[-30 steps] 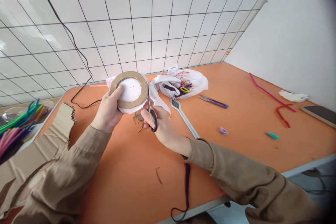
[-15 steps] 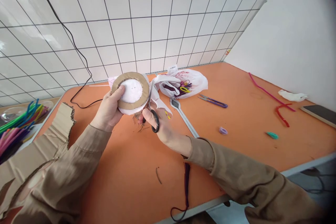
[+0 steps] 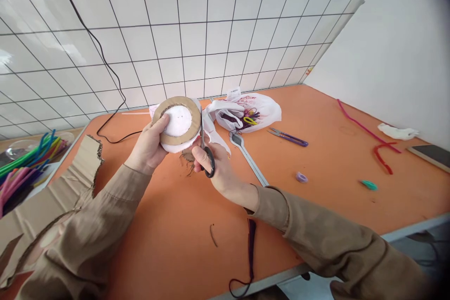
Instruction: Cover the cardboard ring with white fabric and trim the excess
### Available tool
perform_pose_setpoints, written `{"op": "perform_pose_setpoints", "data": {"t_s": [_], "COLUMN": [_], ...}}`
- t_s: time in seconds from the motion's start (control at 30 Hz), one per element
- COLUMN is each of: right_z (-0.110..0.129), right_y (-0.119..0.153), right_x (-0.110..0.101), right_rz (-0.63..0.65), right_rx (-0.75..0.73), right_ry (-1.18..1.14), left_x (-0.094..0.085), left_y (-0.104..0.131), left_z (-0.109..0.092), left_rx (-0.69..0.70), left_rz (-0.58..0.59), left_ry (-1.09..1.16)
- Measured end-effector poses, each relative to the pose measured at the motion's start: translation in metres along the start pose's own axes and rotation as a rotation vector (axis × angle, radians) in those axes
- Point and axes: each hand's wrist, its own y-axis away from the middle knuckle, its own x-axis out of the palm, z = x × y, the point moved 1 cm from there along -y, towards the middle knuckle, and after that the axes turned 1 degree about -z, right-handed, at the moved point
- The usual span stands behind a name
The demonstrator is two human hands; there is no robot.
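My left hand [image 3: 149,143] pinches a brown cardboard ring [image 3: 167,139] by its left side, thumb on the front. White paper [image 3: 177,122] backs the ring, shows through its round opening and sticks out past the outer edge. Black-handled scissors [image 3: 210,161] are gripped in my right hand [image 3: 221,168], thumb through one loop. Their blades point up along the ring's right edge, against the paper. A loose strip of white paper [image 3: 215,135] hangs just right of the blades. Behind the scissors, small brown scraps [image 3: 188,159] lie on the table.
Beyond my hands is a white plastic bag [image 3: 267,105] with yarn inside. Purple thread snips [image 3: 288,137] lie right of it. Cut cardboard [image 3: 59,187] and coloured pipe cleaners [image 3: 31,159] are at left. A dark tassel [image 3: 251,248] lies near the front edge of the orange table [image 3: 168,234].
The scene has shifted slightly rightward in view. The scissor blades now stand more upright and look closer together at the ring's right edge. My left hand keeps its hold on the ring.
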Motion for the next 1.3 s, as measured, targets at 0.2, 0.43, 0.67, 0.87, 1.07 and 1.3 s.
{"op": "perform_pose_setpoints", "data": {"t_s": [0.2, 0.43, 0.67, 0.87, 1.07, 1.3], "right_z": [-0.001, -0.004, -0.009, -0.006, -0.006, -0.010], "right_y": [-0.001, 0.001, -0.001, 0.000, 0.000, 0.000], "right_x": [0.000, -0.002, -0.002, -0.001, -0.001, -0.001], "right_rz": [0.034, 0.017, 0.046, 0.020, 0.001, 0.070], "right_rx": [0.028, 0.046, 0.011, -0.011, -0.003, 0.003], "right_ry": [-0.012, 0.077, 0.098, 0.055, -0.028, -0.004], "left_x": [0.000, -0.002, -0.002, -0.004, -0.008, -0.008], "left_y": [-0.001, 0.000, 0.001, -0.001, -0.004, -0.004], "left_z": [-0.001, -0.004, -0.006, -0.006, -0.004, -0.005], "left_rx": [-0.015, 0.023, 0.015, 0.029, 0.026, -0.010], "left_rz": [0.031, 0.024, 0.053, 0.078, 0.056, 0.064], "left_ry": [0.002, -0.047, -0.074, -0.062, -0.039, -0.034]}}
